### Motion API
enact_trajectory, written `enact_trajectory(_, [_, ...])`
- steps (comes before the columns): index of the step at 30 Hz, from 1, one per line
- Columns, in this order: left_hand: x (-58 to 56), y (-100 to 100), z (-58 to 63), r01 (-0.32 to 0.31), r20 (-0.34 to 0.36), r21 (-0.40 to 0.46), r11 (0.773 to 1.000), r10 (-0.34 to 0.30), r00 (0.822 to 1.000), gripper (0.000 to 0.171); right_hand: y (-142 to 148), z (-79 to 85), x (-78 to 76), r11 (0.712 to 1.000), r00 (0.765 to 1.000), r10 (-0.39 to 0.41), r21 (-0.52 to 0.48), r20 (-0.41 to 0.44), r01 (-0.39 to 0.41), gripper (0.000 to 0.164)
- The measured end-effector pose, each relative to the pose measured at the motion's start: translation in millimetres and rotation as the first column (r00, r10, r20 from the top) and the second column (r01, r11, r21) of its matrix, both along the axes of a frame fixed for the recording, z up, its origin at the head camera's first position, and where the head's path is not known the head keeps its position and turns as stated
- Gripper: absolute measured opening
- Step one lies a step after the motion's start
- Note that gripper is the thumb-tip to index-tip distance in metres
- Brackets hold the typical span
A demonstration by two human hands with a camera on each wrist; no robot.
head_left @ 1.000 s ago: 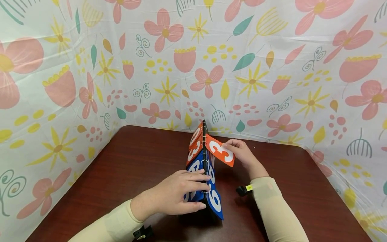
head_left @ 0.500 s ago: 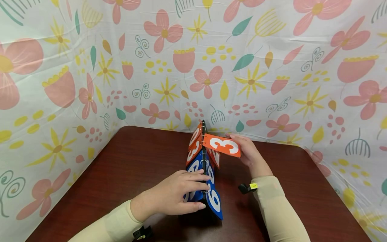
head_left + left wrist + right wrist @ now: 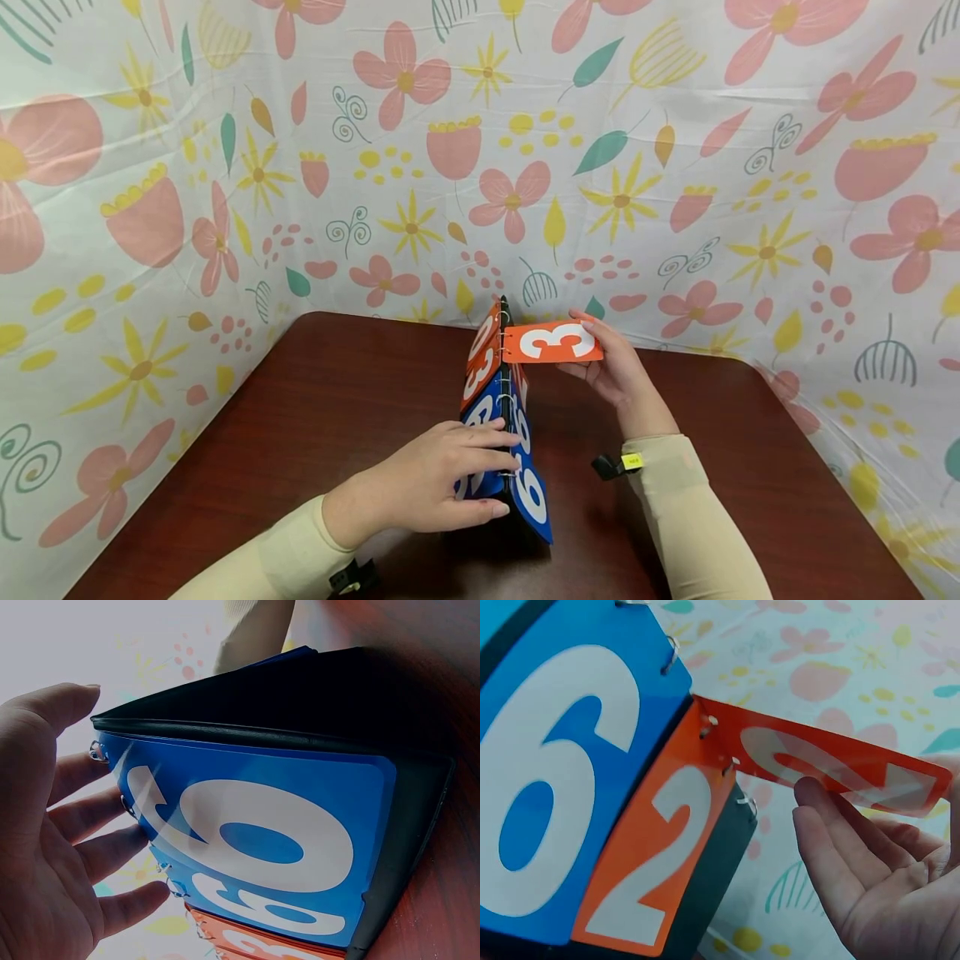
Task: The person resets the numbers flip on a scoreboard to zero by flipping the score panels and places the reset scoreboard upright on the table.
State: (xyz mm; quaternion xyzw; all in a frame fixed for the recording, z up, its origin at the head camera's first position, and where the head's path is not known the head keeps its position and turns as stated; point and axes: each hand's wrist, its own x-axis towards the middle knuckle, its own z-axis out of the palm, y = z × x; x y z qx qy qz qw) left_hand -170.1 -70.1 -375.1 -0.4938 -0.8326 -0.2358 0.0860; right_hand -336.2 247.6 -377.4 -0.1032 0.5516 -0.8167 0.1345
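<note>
A tabletop flip scoreboard [image 3: 506,417] stands like a tent, with blue and orange number cards on metal rings along its black spine. My left hand [image 3: 442,475] lies across its near end, relaxed fingers touching the ringed spine; in the left wrist view the thumb is at the black corner beside a blue card [image 3: 277,840]. My right hand [image 3: 618,367] holds an orange number card [image 3: 517,343] by its free end, thumb side at the edge and fingers beneath. That card stands out almost level, a white 3 on top. Below it an orange 2 card [image 3: 664,855] hangs by a blue 6 card [image 3: 555,780].
The scoreboard stands on a dark reddish-brown table [image 3: 337,400]. White cloth [image 3: 420,175] printed with flowers and leaves hangs behind the table and along its sides. Small black devices [image 3: 617,467] are worn at both wrists.
My right hand has lifted the orange 3 card from a downward slant to nearly level, its fingers now underneath. The left hand has stayed on the spine.
</note>
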Motion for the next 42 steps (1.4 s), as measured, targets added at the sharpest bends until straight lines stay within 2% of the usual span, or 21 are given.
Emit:
enact_trajectory(6, [-0.2,0.7,0.2,0.003,0.004,-0.001,1.0,-0.003,1.0,0.046,-4.8,3.5,7.0,1.0,0.998,0.026,-0.009,-0.057,-0.027,0.045])
enact_trajectory(9, [-0.1,0.8,-0.1,0.003,0.004,-0.002,1.0,-0.003,1.0,0.046,-5.1,4.0,8.6,0.998,0.996,0.048,-0.044,-0.077,-0.051,0.042])
enact_trajectory(17, [0.0,0.8,-0.1,0.003,-0.018,-0.002,1.0,-0.003,1.0,0.046,-6.5,4.7,10.0,0.971,0.968,0.155,-0.148,-0.198,-0.186,0.058])
enact_trajectory(25, [-0.4,1.4,-0.6,0.011,-0.018,0.005,1.0,-0.01,1.0,0.045,-16.2,3.9,14.7,0.959,0.946,0.2,-0.145,-0.255,-0.242,0.065])
enact_trajectory(30, [-0.5,1.7,-0.7,0.014,-0.017,0.014,1.0,-0.014,1.0,0.046,-21.6,3.0,16.4,0.941,0.925,0.249,-0.155,-0.287,-0.301,0.073])
enact_trajectory(35, [-0.6,1.7,-0.9,0.014,-0.022,0.017,1.0,-0.014,1.0,0.046,-24.9,2.8,17.2,0.936,0.903,0.275,-0.125,-0.329,-0.33,0.076])
enact_trajectory(42, [-0.7,1.6,-1.7,0.014,-0.03,0.017,1.0,-0.013,0.999,0.046,-31.6,3.8,21.0,0.949,0.892,0.294,-0.005,-0.343,-0.314,0.075])
